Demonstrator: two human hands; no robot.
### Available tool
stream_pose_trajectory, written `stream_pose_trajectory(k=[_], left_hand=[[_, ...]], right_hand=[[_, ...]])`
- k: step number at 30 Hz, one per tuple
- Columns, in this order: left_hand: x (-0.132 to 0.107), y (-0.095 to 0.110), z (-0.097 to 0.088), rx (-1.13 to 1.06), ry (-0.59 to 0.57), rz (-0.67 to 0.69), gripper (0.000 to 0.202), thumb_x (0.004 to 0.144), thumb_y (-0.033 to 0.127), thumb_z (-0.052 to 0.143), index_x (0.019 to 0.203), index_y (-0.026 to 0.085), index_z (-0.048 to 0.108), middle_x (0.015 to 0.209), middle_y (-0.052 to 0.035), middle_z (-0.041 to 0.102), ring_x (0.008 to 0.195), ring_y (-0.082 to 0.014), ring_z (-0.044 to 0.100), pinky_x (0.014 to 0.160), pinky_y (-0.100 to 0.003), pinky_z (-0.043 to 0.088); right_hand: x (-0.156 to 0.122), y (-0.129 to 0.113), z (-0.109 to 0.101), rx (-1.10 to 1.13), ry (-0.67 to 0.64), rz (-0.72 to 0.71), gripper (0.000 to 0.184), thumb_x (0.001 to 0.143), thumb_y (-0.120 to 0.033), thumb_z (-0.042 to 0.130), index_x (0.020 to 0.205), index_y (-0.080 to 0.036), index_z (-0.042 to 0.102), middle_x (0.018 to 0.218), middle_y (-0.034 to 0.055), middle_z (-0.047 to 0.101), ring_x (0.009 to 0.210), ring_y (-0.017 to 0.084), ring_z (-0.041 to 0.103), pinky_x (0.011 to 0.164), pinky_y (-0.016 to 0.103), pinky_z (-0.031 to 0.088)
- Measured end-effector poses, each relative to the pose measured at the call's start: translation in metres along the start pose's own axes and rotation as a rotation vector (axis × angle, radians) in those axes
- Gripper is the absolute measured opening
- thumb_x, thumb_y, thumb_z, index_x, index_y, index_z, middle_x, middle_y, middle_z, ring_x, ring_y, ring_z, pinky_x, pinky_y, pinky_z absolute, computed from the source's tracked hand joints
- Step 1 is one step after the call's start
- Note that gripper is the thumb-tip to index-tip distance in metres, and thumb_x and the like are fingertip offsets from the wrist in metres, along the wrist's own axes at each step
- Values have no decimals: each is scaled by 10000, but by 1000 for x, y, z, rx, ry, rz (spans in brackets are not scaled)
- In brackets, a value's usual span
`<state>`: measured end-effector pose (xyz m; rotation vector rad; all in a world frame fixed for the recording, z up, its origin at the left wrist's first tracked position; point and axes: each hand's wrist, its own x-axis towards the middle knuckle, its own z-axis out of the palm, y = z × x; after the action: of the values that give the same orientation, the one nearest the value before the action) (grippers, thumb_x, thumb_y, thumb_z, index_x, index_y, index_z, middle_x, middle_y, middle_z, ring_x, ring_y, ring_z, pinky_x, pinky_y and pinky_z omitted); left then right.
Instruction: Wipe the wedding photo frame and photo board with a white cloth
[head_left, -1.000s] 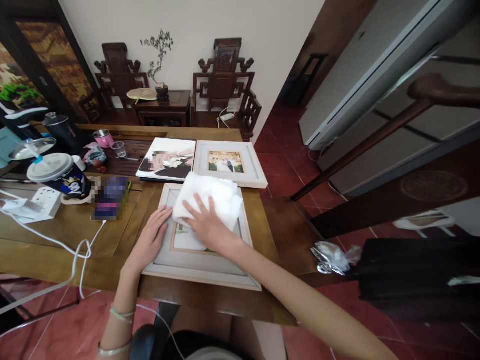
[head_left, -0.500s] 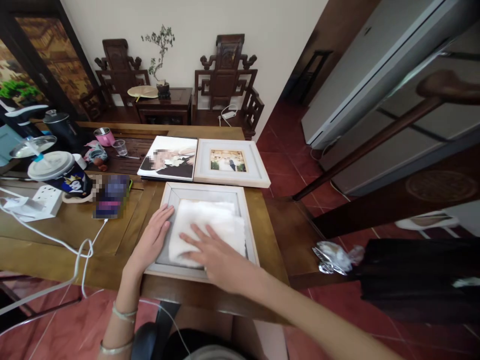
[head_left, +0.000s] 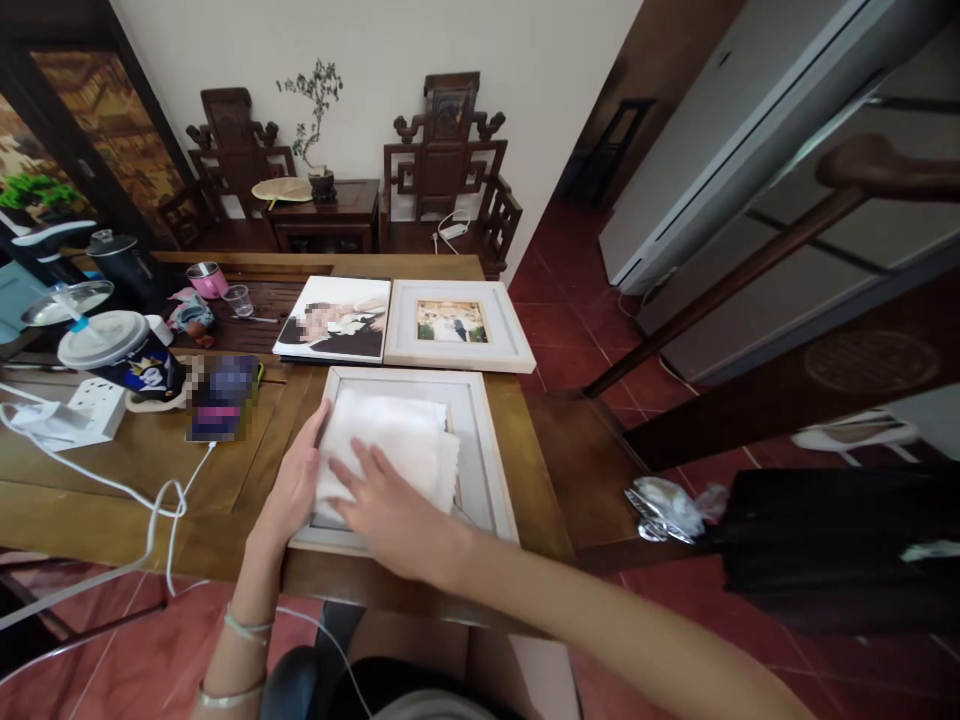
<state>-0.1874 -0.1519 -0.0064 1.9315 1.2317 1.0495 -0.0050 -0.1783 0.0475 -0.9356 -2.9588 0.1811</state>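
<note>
A white cloth (head_left: pixel 397 430) is laid over much of the picture frame (head_left: pixel 476 460) near the counter's near right corner, so the work there is judged to be partway through. A strip of glass or backing along the frame's right side is left uncovered; whether the part beneath the cloth is finished cannot be told. The cloth is pressed by the right hand (head_left: pixel 397 520), laid flat with fingers spread and nothing clasped. The frame's left rim is met by the left hand (head_left: pixel 296 485); whether it is gripped or only steadied is not shown. By the counter's far right corner a second frame (head_left: pixel 510 330) is laid, with a large photo (head_left: pixel 337 320) just beside it; neither is touched. Toward the left edge of the brown wooden counter (head_left: pixel 225 530), a phone (head_left: pixel 223 400), a lidded cup (head_left: pixel 124 355) and a power strip (head_left: pixel 94 405) are set out. Beyond the far edge, carved chairs (head_left: pixel 450 140) and a potted plant (head_left: pixel 319 105) are placed against a pale wall; red tiles (head_left: pixel 555 320) are laid underfoot.
</note>
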Motion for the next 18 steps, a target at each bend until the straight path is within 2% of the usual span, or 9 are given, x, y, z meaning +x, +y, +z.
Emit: stream_pose_trajectory(k=[2, 4, 7, 11, 14, 18], left_hand=[[1, 0, 0, 21, -27, -23, 609, 1011, 517, 164, 1504, 200, 329, 1565, -79, 336, 1449, -232, 289, 1212, -425, 193], [3, 0, 1, 84, -62, -28, 554, 1019, 479, 223, 1459, 200, 411, 1536, -75, 390, 1449, -221, 290, 1214, -433, 187], [6, 0, 2, 185, -115, -11, 449, 1001, 407, 383, 1382, 205, 507, 1494, -77, 453, 1456, -222, 274, 1206, -453, 212], [8, -1, 5, 238, -115, 6, 402, 990, 338, 422, 1351, 200, 533, 1471, -89, 478, 1450, -223, 287, 1192, -479, 247], [9, -2, 6, 247, -97, 14, 392, 987, 312, 425, 1336, 181, 545, 1459, -100, 490, 1441, -220, 304, 1192, -483, 250], [9, -3, 6, 221, -79, 20, 387, 980, 269, 414, 1334, 192, 549, 1437, -96, 517, 1433, -220, 325, 1191, -491, 254]], right_hand=[[-20, -10, -5, 53, -58, -65, 445, 845, -195, 571, 1287, -154, 609, 1474, 175, 444, 1379, 422, 343, 1116, 559, 303], [-43, -13, -13, 96, -129, -58, 438, 831, -180, 582, 1265, -154, 631, 1464, 167, 466, 1366, 403, 378, 1111, 522, 334], [-76, -9, -24, 135, -190, 75, 411, 824, -130, 563, 1219, -166, 667, 1444, 159, 498, 1342, 356, 436, 1095, 475, 378], [-108, 0, -32, 168, -197, 207, 422, 781, -75, 575, 1159, -207, 707, 1427, 119, 527, 1348, 335, 439, 1112, 470, 375], [-109, 0, -30, 177, -188, 198, 439, 787, -75, 573, 1186, -212, 697, 1448, 124, 501, 1362, 352, 414, 1115, 495, 364], [-77, -10, -17, 214, -144, 111, 425, 836, -120, 539, 1234, -188, 670, 1472, 145, 465, 1380, 373, 376, 1126, 521, 332]])
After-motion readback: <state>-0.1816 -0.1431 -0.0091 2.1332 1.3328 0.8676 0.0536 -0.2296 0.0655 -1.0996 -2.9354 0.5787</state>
